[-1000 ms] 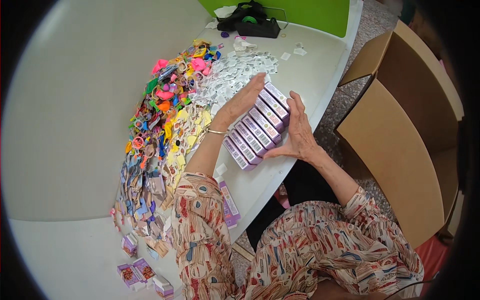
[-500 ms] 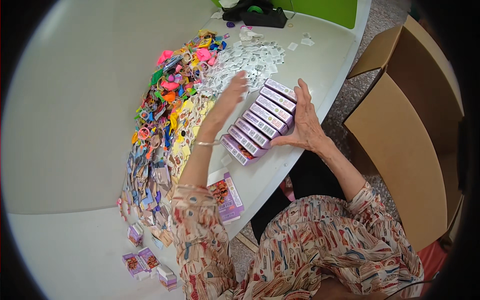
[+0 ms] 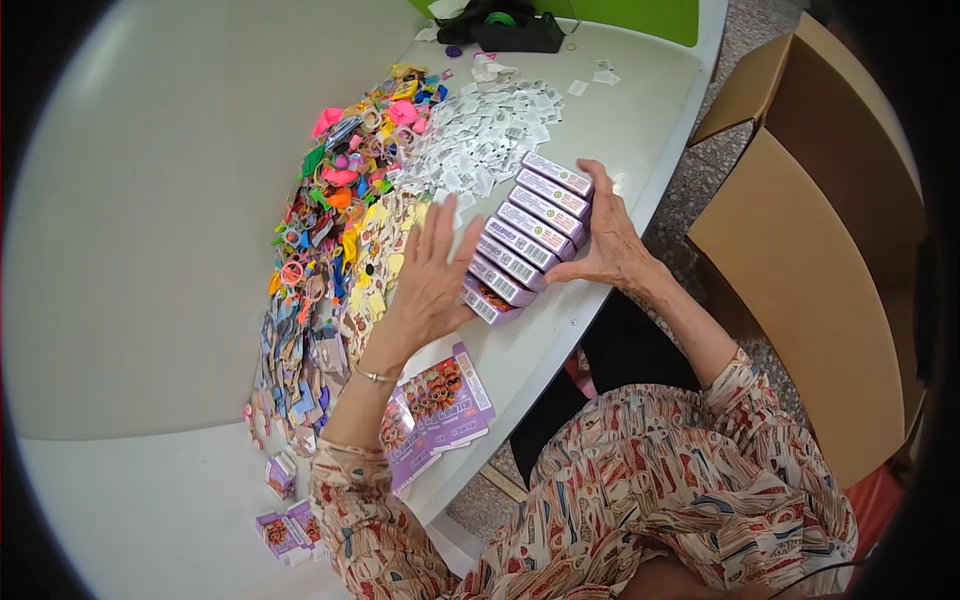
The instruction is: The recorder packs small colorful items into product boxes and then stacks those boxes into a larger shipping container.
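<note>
A row of several small purple-and-white boxes (image 3: 540, 220) stands on the table in front of me, packed side by side at a slant. My right hand (image 3: 610, 240) lies against the row's right side, thumb and fingers stretched apart along the boxes. At the near left end, my left hand (image 3: 428, 295) has its fingers spread and slightly blurred. It holds nothing that I can see, and its palm side is hidden. Below its wrist lie flat purple printed cartons (image 3: 450, 400), partly covered by my left forearm.
Heaps of small colourful toys (image 3: 345, 190), white slips (image 3: 480, 140) and yellowish printed cards (image 3: 375, 260) cover the table's left and far parts. Small purple boxes (image 3: 280, 475) sit at the lower left. A black tape dispenser (image 3: 520, 35) stands far back. Right of the table is an open cardboard box (image 3: 800, 300).
My left hand has moved down and toward me, from beside the white slips to the row's near left end. More of the flat cartons shows. My right hand stays beside the boxes.
</note>
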Demonstrator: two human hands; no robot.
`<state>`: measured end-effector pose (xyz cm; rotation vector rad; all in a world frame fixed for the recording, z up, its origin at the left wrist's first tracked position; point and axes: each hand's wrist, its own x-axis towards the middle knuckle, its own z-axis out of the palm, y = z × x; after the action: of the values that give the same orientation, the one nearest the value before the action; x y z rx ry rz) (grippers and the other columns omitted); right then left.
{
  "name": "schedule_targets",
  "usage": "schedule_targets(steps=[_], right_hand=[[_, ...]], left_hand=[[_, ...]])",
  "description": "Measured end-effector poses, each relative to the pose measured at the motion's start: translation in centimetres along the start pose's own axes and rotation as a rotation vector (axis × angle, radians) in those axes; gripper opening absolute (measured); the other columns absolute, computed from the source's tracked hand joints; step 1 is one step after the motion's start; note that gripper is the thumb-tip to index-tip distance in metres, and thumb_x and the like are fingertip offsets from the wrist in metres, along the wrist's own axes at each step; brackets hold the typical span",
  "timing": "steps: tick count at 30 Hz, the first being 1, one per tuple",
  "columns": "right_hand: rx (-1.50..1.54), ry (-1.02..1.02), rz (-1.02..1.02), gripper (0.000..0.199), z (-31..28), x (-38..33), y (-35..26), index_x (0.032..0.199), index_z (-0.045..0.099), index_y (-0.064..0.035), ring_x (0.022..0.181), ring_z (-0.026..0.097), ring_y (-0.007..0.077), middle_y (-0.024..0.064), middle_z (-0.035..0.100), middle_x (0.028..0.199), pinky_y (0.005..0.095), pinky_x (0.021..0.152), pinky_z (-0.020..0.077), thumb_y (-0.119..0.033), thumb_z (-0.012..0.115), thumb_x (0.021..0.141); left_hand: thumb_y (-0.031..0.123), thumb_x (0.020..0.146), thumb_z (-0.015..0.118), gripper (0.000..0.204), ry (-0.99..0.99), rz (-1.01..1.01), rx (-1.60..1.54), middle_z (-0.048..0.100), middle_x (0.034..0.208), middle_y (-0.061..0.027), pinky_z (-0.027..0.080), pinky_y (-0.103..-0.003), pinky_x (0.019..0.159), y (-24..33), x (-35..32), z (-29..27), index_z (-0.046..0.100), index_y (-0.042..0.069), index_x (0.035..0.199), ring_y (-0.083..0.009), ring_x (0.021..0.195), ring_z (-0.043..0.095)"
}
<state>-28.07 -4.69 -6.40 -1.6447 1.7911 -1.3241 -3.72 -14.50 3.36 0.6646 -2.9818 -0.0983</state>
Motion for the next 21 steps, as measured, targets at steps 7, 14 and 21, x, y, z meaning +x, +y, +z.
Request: schedule_targets(steps=[7,14,21], right_hand=[[0.087,-0.051,-0.058,0.134,-1.4,1.2,0.9,0.144,0.018,-0.0034,0.121,0.044,0.042,0.0272,0.042,0.131,0.0456,0.104,0.0361,-0.058,0.089,0.043],[0.303,-0.207,0.097,0.094,-1.6,3.0,1.1,0.131,0.04,-0.002,0.108,0.056,0.0384,0.0245,0.056,0.117,0.0442,0.093,0.045,-0.061,0.073,0.065],[0.323,-0.239,-0.055,0.077,0.9,4.4,1.6,0.128,0.044,-0.003,0.103,0.059,0.0382,0.0243,0.06,0.109,0.0431,0.09,0.0466,-0.064,0.054,0.082]], left_hand=[[0.046,0.054,0.083,0.114,-0.176,0.388,0.134,0.018,0.153,-0.0235,0.019,-0.058,0.112,1.9,6.6,-0.8,0.027,0.014,0.147,-0.0424,0.141,0.017],[0.05,0.048,0.085,0.127,-0.368,0.361,0.107,0.012,0.15,-0.0316,0.018,-0.064,0.108,2.1,6.8,0.2,0.019,0.01,0.149,-0.0517,0.139,0.012],[0.059,0.046,0.085,0.139,-0.284,0.168,-0.064,0.003,0.149,-0.0357,0.015,-0.069,0.105,3.7,3.4,1.7,0.01,0.007,0.15,-0.0564,0.138,0.001]])
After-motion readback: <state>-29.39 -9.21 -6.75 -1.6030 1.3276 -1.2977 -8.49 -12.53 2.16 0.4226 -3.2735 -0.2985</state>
